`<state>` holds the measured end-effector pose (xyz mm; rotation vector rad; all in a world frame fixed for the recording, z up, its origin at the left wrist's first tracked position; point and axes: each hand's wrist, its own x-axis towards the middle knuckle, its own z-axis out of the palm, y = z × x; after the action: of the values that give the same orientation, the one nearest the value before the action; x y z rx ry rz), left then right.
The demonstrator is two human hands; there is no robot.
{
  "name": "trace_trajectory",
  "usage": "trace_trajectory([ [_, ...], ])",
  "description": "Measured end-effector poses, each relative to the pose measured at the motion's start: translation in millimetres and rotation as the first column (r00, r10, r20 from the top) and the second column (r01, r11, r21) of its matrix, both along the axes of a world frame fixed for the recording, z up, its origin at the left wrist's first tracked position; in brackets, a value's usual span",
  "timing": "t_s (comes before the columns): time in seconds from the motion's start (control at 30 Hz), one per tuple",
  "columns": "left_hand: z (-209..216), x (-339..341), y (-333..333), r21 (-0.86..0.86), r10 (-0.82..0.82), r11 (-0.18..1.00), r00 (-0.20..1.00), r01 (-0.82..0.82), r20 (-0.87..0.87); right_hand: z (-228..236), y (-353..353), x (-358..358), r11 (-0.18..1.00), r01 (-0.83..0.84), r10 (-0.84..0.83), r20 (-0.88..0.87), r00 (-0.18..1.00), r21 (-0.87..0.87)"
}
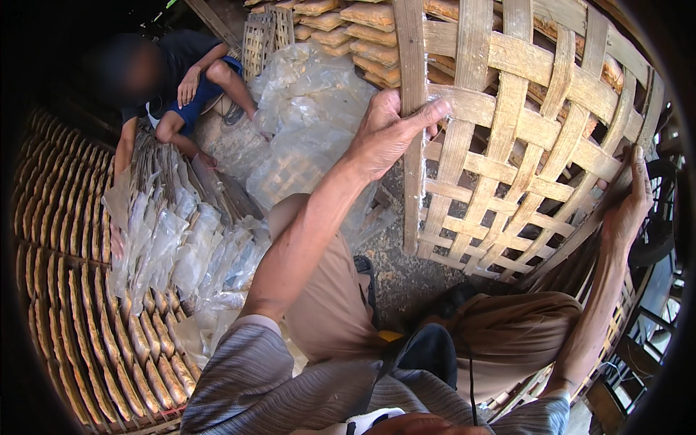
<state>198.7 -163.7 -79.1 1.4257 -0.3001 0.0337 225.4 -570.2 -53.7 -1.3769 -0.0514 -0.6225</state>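
A woven bamboo tray (537, 130) with a flat wooden frame is held up at a tilt between my two hands. My left hand (384, 136) grips its left frame slat, thumb in front and fingers wrapped behind. At the opposite side, my right hand (629, 199) is closed on the right frame edge, its fingers partly hidden behind the slat. Pale crumbs cling to the frame near my left thumb. Beyond the weave, stacked orange-brown slabs (375, 40) show through the gaps.
Crumpled clear plastic sheets (308, 94) lie ahead. Layered plastic sheets (170, 232) are piled at the left, beside long rows of brown slabs (54, 196). Another person (185, 80) squats at the far left, one arm reaching down beside that pile. Crumbs litter the floor (406, 279).
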Motion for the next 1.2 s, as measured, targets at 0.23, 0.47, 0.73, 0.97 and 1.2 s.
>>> trace_trajectory([
  [0.23, -9.2, -1.5, 13.1, 0.198, -0.047, 0.980, 0.994, 0.027, 0.095, -6.2, -0.1, 3.5, 0.999, -0.001, 0.002, 0.004, 1.000, -0.044],
  [0.47, 0.6, -3.0, 19.0, 0.398, -0.083, 0.916, 0.996, 0.062, 0.035, -6.2, -8.8, 3.6, 0.994, 0.013, -0.015, -0.021, 1.000, -0.107],
  [0.73, 5.5, -9.9, 12.2, 0.394, -0.012, 0.919, 1.000, 0.019, -0.020, -5.6, -4.7, -1.2, 0.998, 0.039, -0.039, -0.007, 0.999, -0.050],
  [0.97, 1.7, -6.1, 11.6, 0.202, -0.002, 0.979, 1.000, 0.001, 0.006, -3.7, -8.5, 2.6, 0.999, 0.014, -0.013, 0.012, 1.000, -0.038],
  [1.2, -0.3, -8.3, 10.5, 0.266, -0.114, 0.958, 0.993, 0.106, 0.014, -2.2, -1.1, -4.7, 0.998, -0.050, 0.049, -0.023, 0.999, -0.024],
])
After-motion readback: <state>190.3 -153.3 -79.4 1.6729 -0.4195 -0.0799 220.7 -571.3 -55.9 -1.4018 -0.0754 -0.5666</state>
